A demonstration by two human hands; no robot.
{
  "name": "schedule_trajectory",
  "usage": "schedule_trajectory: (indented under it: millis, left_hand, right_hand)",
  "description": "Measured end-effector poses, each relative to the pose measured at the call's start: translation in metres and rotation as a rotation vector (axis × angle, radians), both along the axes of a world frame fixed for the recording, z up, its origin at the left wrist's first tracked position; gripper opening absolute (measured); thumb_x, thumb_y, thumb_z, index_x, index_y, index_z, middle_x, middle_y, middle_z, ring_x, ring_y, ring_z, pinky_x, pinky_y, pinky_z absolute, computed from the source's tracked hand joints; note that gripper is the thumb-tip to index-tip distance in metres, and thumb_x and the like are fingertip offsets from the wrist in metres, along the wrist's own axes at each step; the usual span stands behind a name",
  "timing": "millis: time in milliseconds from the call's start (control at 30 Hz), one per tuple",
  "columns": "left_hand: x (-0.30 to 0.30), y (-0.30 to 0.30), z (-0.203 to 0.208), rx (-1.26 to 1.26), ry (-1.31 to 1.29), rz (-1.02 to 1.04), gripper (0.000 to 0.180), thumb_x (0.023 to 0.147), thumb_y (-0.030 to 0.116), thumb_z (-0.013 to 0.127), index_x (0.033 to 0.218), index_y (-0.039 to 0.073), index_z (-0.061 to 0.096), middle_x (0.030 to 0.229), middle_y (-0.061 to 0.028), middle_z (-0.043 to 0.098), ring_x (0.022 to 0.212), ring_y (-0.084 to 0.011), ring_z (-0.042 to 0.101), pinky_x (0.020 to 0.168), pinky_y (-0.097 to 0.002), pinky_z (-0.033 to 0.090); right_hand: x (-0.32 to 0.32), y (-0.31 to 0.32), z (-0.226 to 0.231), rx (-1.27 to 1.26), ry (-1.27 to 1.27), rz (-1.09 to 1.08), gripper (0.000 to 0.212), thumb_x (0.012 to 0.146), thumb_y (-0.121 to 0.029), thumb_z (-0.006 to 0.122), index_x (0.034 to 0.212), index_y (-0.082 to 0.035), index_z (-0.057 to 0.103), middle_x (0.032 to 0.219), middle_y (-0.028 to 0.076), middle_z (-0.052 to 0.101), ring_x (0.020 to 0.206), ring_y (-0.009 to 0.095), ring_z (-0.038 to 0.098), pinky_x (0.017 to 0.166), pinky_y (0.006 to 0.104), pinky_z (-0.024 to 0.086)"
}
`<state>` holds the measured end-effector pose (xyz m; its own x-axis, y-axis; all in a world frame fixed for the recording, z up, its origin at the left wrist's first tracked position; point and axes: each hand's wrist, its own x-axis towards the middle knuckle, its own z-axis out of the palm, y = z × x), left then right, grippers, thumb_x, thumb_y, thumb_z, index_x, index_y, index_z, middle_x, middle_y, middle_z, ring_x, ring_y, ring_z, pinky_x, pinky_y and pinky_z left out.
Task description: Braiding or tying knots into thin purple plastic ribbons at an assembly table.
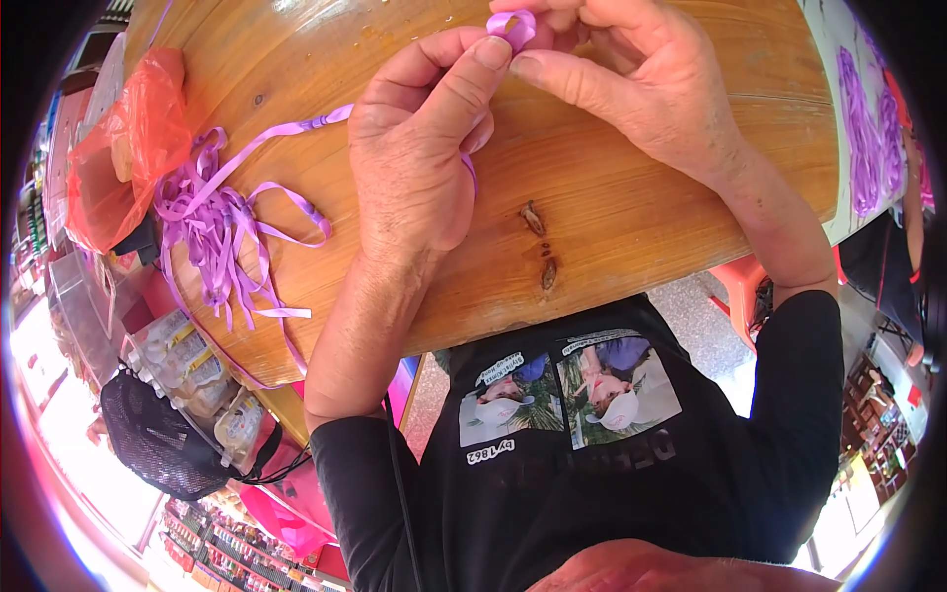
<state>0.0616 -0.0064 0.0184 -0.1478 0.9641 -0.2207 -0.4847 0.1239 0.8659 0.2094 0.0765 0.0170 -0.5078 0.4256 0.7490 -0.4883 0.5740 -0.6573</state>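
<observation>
Head view: your left hand (419, 143) pinches a purple ribbon loop (523, 35), half-curled right hand (656, 94) perhaps too; likely shaping it, needing steady thumbs next.

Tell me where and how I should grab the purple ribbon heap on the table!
Probably pinch its loose end, coming from the right, across the narrow width. That end sticks out of the purple ribbon heap, apart from the tangled loops, and the ribbon is flat, so a light pinch should do.

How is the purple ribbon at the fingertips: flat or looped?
Looped: the ribbon bends into a small ring with a visible gap inside.
</observation>
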Motion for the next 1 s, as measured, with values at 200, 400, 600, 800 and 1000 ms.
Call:
schedule_trajectory:
  millis: [200,400,600,800,1000]
  left_hand:
    - [0.001,-0.001,-0.001,0.011,-0.034,-0.004,0.011,0.087,0.01,0.059,0.095,0.002,0.061,0.063,0.0071,0.043,0.053,-0.0031,0.031,0.049,-0.0199,0.024]
    - [0.003,-0.003,0.001,0.084,0.072,-0.002,0.013,0.083,0.006,0.066,0.094,-0.001,0.062,0.085,-0.0008,0.064,0.067,-0.003,0.051,0.059,-0.0156,0.04]
    - [0.006,-0.005,0.003,0.111,0.358,0.039,0.014,0.085,0.007,0.065,0.095,-0.001,0.062,0.085,-0.0005,0.063,0.075,-0.0035,0.053,0.068,-0.0155,0.043]
    - [0.004,-0.006,-0.002,0.147,0.374,0.087,0.013,0.088,0.007,0.061,0.096,-0.002,0.061,0.084,0.0,0.062,0.076,-0.0028,0.052,0.067,-0.0153,0.042]
    - [0.009,-0.002,-0.002,0.176,0.323,0.079,0.018,0.088,0.011,0.06,0.099,-0.003,0.061,0.078,0.0025,0.058,0.06,-0.0015,0.039,0.052,-0.0146,0.028]
  right_hand:
    - [0.009,-0.016,0.027,-0.528,-0.563,-0.189,0.027,0.083,-0.006,0.065,0.108,-0.002,0.056,0.096,0.005,0.061,0.088,0.01,0.057,0.078,0.0236,0.047]
    - [0.006,0.0,0.001,0.055,-0.111,-0.059,0.027,0.082,-0.005,0.063,0.108,-0.002,0.056,0.098,0.009,0.061,0.089,0.015,0.059,0.078,0.0257,0.048]
    - [0.007,0.001,0.001,0.217,-0.175,-0.173,0.026,0.081,-0.004,0.062,0.106,-0.004,0.058,0.097,0.01,0.062,0.089,0.02,0.061,0.076,0.0274,0.048]
    - [0.011,-0.013,0.03,-0.196,-0.588,-0.287,0.021,0.08,-0.004,0.063,0.101,-0.004,0.062,0.093,0.01,0.063,0.084,0.021,0.061,0.072,0.0277,0.048]
    - [0.006,0.008,-0.001,0.313,-0.108,-0.223,0.022,0.08,-0.003,0.063,0.102,-0.004,0.062,0.09,0.01,0.063,0.082,0.022,0.061,0.071,0.0269,0.047]
